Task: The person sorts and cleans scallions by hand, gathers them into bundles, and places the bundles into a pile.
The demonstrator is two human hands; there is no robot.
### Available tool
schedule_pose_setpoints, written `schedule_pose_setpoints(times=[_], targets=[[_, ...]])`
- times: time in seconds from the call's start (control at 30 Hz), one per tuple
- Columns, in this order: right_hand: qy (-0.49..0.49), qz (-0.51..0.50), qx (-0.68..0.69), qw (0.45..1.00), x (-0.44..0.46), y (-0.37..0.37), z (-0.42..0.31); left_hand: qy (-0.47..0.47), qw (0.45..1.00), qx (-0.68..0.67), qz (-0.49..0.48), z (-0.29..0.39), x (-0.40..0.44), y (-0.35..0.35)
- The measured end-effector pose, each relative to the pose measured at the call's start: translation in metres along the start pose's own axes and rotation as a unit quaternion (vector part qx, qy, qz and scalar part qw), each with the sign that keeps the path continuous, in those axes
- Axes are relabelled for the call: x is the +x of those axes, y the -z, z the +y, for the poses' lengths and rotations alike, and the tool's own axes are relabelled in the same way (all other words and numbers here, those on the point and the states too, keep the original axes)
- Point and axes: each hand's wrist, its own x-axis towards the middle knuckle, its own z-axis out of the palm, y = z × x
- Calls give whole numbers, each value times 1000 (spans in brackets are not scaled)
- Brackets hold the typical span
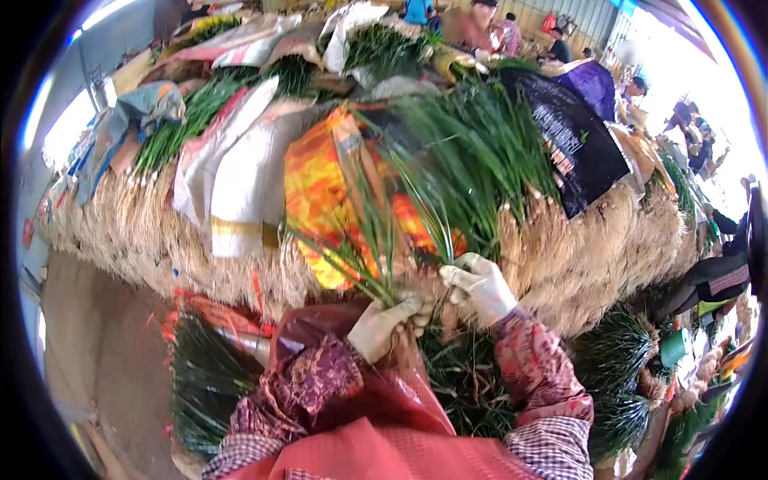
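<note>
Both of my hands wear pale gloves. My left hand (388, 324) is closed around a small bunch of scallions (376, 232), leaves fanning up and away from me. My right hand (484, 288), close beside it, pinches a thin scallion stalk (438, 220) near its base. Roots hang between the two hands, partly hidden by the fingers. Just beyond lies a large heap of loose scallions (472, 152), their long tan roots (560, 256) facing me. An orange and yellow printed sack (316, 188) covers part of the pile behind my left hand.
White sacks (252, 160) and a black printed bag (564, 136) drape over the pile. Bundled greens stand low at left (200, 368) and right (620, 360), near a green cup (674, 347). A red apron (376, 452) covers my lap. Other people (484, 24) work behind and at right.
</note>
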Motion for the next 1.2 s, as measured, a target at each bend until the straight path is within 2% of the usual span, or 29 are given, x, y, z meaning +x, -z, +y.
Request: schedule_pose_setpoints(times=[0.13,0.27,0.33,0.37,0.47,0.5,0.67,0.73,0.83,0.87,0.93,0.97,1.0,1.03,1.07,1.1,1.13,1.17,1.2], targets=[[0,12,94,996,-9,-38,45,-23,990,128,47,-18,-5,14],[16,3,41,999,-8,-46,59,-42,992,110,49,-26,-12,21],[49,24,107,993,-3,-38,69,-30,991,113,59,-27,-18,27],[35,39,127,990,-2,-38,66,-30,991,110,64,-26,-21,25],[38,-29,27,998,-9,-48,52,-23,988,137,66,-27,-21,29],[35,-49,49,997,-9,-56,53,-18,991,114,65,-28,-22,30],[82,-89,63,991,-8,-56,56,46,998,-27,26,-27,-19,34],[92,-80,70,990,-15,-52,52,70,995,-53,-52,-18,-24,34],[26,-88,83,992,-34,-46,43,79,983,-72,-149,-17,-26,36],[8,-54,117,992,-41,-44,44,64,980,-77,-172,-20,-27,35],[116,107,276,948,-42,-29,43,35,973,-101,-206,-26,-31,42],[84,54,265,959,-48,2,49,30,976,-114,-184,-28,-34,50],[66,27,85,994,-53,10,60,31,975,-125,-179,-30,-29,54],[60,-4,-98,993,-58,19,70,10,978,-116,-171,-26,-25,47],[-60,-24,-182,981,-72,11,63,-9,981,-111,-159,-21,-29,38],[142,109,-401,898,-71,24,84,-1,981,-136,-136,-19,-31,28],[314,217,-587,714,-61,45,108,7,981,-159,-107,-17,-29,25],[219,300,-522,768,-61,59,105,8,977,-145,-155,-18,-18,35],[127,319,-455,822,-61,74,99,11,974,-137,-181,-19,-13,43]])
